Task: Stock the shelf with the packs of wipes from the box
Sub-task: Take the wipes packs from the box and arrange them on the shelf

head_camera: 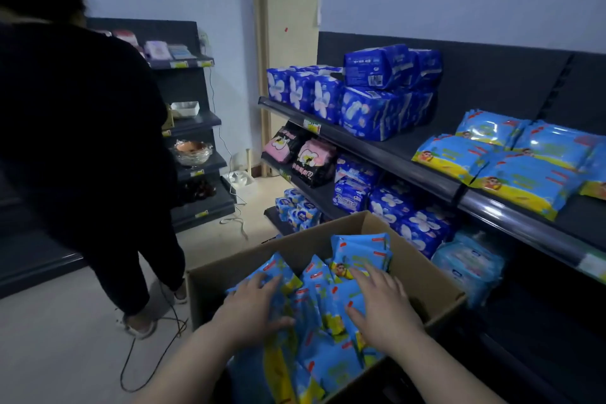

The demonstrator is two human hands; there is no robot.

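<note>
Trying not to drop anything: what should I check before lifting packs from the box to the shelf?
1. Hands on packs: ok. The left hand and right hand rest on the packs in the box.
2. Grip closed: not ok. Fingers lie fairly straight, nothing pinched.
3. Room on the shelf: ok. There is a bare patch beside the stocked packs.
4. Other person: ok. They stand to the left, away from that shelf.
5. Floor cable: not ok. It loops left of the box and could snag a foot.
</note>
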